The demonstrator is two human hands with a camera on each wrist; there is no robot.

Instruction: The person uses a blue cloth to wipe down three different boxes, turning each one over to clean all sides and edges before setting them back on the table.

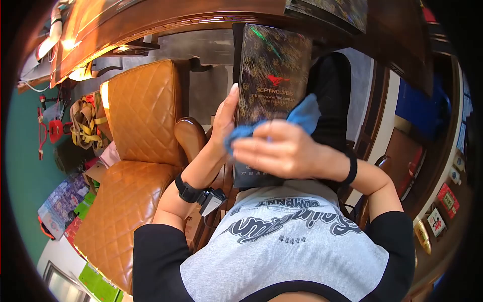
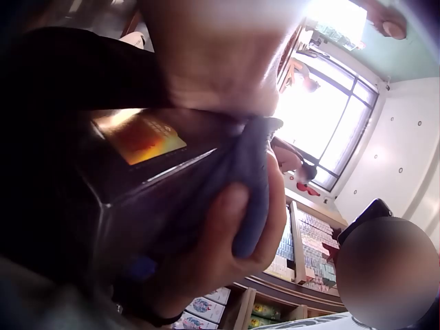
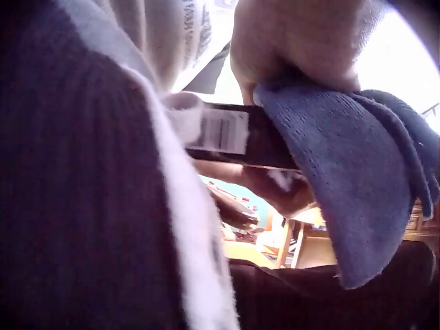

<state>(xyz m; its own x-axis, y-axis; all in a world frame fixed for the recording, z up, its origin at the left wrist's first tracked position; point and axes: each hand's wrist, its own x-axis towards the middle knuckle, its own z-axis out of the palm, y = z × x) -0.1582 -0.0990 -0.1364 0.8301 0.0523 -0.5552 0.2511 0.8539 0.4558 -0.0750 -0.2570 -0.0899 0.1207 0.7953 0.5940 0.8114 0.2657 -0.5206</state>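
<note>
A tall dark SEPTWOLVES box (image 1: pixel 274 60) with gold pattern and red logo lies across the person's lap. The left hand (image 1: pixel 225 118) holds its left side, the thumb up along the edge; its other fingers are mostly hidden. Over the box's lower part, the right hand (image 1: pixel 282 148) grips a blue cloth (image 1: pixel 305 113), blurred in the head view. The left wrist view shows the cloth (image 2: pixel 252 172) pinched between thumb and fingers against the box's edge. In the right wrist view, the cloth (image 3: pixel 357 185) hangs beside the box's end, which bears a white barcode label (image 3: pixel 223 130).
A brown quilted leather chair (image 1: pixel 138 113) stands to the left. Ahead is a dark wooden table (image 1: pixel 201 15), with another dark box (image 1: pixel 334 12) on it. Shelves with small goods (image 1: pixel 445 199) line the right. Bags and boxes (image 1: pixel 65 201) lie at the far left.
</note>
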